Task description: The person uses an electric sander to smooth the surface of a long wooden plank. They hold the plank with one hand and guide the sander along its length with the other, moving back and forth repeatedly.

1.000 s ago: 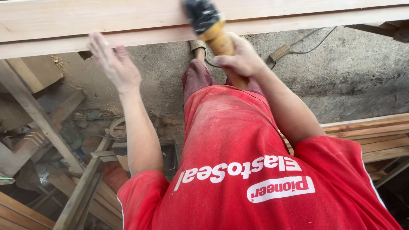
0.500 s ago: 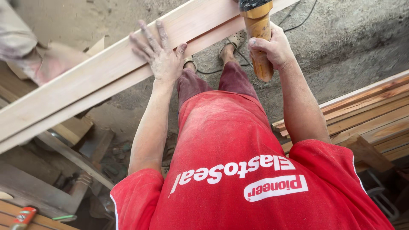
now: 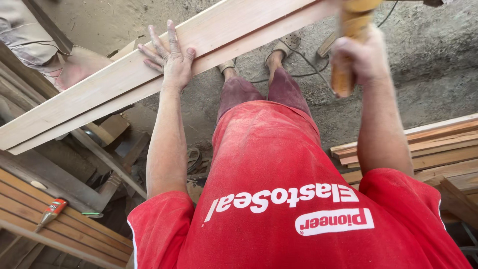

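Left hand [image 3: 172,57] spread flat, steadying long pale wooden plank [image 3: 99,92], ten o'clock. Right hand [image 3: 359,59] clenched around yellow tool handle [image 3: 348,45], one o'clock.

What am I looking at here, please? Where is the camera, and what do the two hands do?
There is no machine here. A person wears the camera on the head, so the view looks down along their own body: a red shirt, the legs, and a dusty floor below.

The left hand lies flat, fingers spread, on a long pale plank that runs slantwise across the picture. The right hand grips the yellow handle of a tool; its top is cut off by the frame and blurred, so I cannot tell what kind of tool it is.

At the right lies a stack of boards. At the lower left are more timber and scraps. In the top left corner, part of another person shows.
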